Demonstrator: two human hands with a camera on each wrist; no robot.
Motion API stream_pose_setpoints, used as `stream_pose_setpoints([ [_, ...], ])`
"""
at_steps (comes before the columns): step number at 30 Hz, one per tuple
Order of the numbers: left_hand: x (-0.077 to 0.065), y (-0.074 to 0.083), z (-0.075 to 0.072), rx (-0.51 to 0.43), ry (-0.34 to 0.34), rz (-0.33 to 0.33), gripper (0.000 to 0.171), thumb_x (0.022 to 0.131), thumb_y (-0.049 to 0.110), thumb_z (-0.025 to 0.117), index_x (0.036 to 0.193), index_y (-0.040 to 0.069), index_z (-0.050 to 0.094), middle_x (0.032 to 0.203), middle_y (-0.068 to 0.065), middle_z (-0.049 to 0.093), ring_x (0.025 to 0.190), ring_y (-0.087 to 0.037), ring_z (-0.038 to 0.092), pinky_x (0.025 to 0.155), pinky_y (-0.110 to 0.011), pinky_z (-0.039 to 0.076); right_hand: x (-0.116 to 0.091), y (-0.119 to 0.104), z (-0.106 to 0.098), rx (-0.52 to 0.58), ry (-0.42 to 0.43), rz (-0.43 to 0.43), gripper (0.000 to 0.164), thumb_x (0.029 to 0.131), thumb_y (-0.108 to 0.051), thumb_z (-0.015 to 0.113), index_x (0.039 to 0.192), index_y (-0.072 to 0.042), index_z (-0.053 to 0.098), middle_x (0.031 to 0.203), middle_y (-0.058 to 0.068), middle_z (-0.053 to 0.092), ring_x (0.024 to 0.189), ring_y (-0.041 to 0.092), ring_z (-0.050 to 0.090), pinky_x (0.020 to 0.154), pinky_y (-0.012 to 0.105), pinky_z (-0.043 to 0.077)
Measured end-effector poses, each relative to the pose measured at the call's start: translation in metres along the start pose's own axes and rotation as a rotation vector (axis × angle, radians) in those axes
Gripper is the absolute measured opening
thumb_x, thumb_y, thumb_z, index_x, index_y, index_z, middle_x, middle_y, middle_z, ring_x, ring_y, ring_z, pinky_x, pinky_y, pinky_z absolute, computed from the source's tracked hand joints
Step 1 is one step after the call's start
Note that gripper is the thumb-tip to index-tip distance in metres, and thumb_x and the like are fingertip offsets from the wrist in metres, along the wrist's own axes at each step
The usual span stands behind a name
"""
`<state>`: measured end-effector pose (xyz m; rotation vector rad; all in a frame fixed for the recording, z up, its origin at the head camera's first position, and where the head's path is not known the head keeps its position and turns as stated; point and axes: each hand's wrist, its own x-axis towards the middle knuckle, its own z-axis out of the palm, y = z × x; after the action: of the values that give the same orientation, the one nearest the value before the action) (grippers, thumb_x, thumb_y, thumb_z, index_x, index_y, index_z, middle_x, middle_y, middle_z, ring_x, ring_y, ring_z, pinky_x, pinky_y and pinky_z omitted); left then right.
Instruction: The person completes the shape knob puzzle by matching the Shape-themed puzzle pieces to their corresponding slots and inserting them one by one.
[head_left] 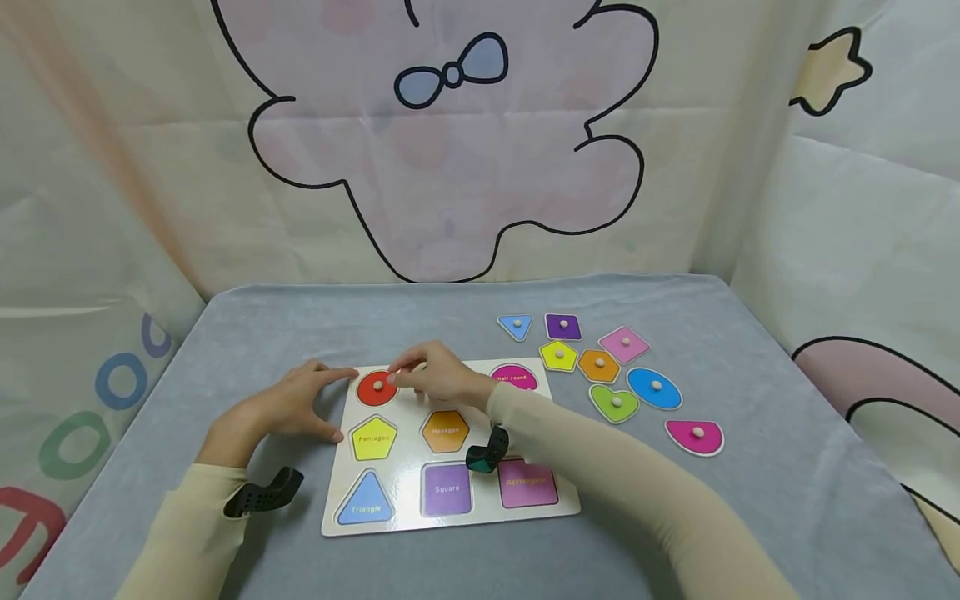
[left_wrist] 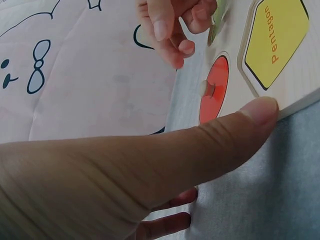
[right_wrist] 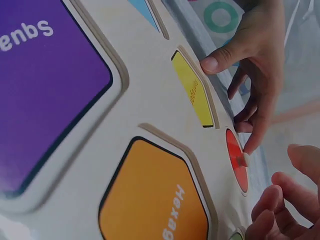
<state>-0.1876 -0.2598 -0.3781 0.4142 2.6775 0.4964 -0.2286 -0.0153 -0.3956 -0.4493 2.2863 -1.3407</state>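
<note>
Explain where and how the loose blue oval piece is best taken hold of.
Probably best pinched by its pale knob, coming from above: the blue oval piece lies flat on the cloth, knob upright at its middle. The right hand seems better placed, since the piece lies right of the board.

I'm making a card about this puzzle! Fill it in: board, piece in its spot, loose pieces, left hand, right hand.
Board: pale shape board on a blue-grey cloth
In its spot: red circle
Loose pieces: eight; blue triangle, purple square, pink rectangle, yellow pentagon, orange hexagon, green heart, blue oval, magenta half-round
Left hand: thumb touching the board's left edge
Right hand: near the red circle, holding nothing, fingers apart from its knob
</note>
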Motion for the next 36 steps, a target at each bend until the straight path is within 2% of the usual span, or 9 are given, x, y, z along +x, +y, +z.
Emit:
stream_pose_setpoints([
  [7,0.0,0.0,0.002,-0.007,0.014,-0.008,0.099,0.067,0.038,0.094,0.151,0.014,0.047,0.143,-0.027,0.044,0.125,-0.045,0.043,0.1,-0.07,0.046,-0.007,0.004,-0.009,0.0,-0.025,-0.054,0.026,0.099,-0.026,0.065,0.118,-0.01,0.074,0.104,0.004,0.064,0.07,0.015,0.056,0.053,0.021,0.041],
  [14,0.001,0.0,0.005,-0.014,0.039,0.01,0.098,0.067,0.036,0.094,0.15,0.013,0.048,0.141,-0.028,0.046,0.123,-0.045,0.045,0.1,-0.067,0.048,-0.025,0.014,-0.024,0.009,-0.039,-0.038,0.027,0.1,-0.025,0.065,0.12,-0.009,0.073,0.097,0.004,0.063,0.069,0.016,0.055,0.057,0.021,0.046],
  [21,0.001,0.0,0.002,0.001,0.039,0.016,0.097,0.067,0.036,0.094,0.15,0.013,0.049,0.141,-0.028,0.046,0.123,-0.045,0.045,0.099,-0.067,0.048,-0.043,0.025,-0.045,-0.014,-0.046,-0.117,0.029,0.1,-0.021,0.065,0.122,-0.005,0.071,0.106,0.01,0.069,0.071,0.021,0.059,0.055,0.022,0.044],
  [27,0.003,0.0,0.004,-0.01,0.04,0.002,0.097,0.067,0.036,0.094,0.15,0.015,0.048,0.143,-0.028,0.045,0.126,-0.045,0.044,0.1,-0.068,0.048,-0.057,0.03,-0.064,-0.052,-0.013,-0.182,0.03,0.1,-0.02,0.064,0.122,-0.001,0.07,0.107,0.012,0.069,0.072,0.021,0.059,0.06,0.026,0.05],
  [33,0.003,0.0,0.007,-0.022,0.038,-0.011,0.096,0.068,0.033,0.094,0.151,0.016,0.048,0.144,-0.027,0.045,0.126,-0.044,0.044,0.101,-0.066,0.048,-0.074,0.036,-0.083,-0.073,0.042,-0.158,0.033,0.099,-0.021,0.064,0.124,0.0,0.068,0.112,0.014,0.067,0.078,0.03,0.061,0.064,0.025,0.052],
  [36,0.002,0.0,0.007,-0.017,0.044,-0.018,0.095,0.068,0.032,0.094,0.15,0.015,0.049,0.144,-0.027,0.045,0.125,-0.044,0.044,0.1,-0.067,0.048,-0.081,0.041,-0.091,-0.086,0.066,-0.165,0.034,0.099,-0.021,0.064,0.125,0.0,0.068,0.115,0.016,0.067,0.081,0.03,0.063,0.065,0.024,0.053],
])
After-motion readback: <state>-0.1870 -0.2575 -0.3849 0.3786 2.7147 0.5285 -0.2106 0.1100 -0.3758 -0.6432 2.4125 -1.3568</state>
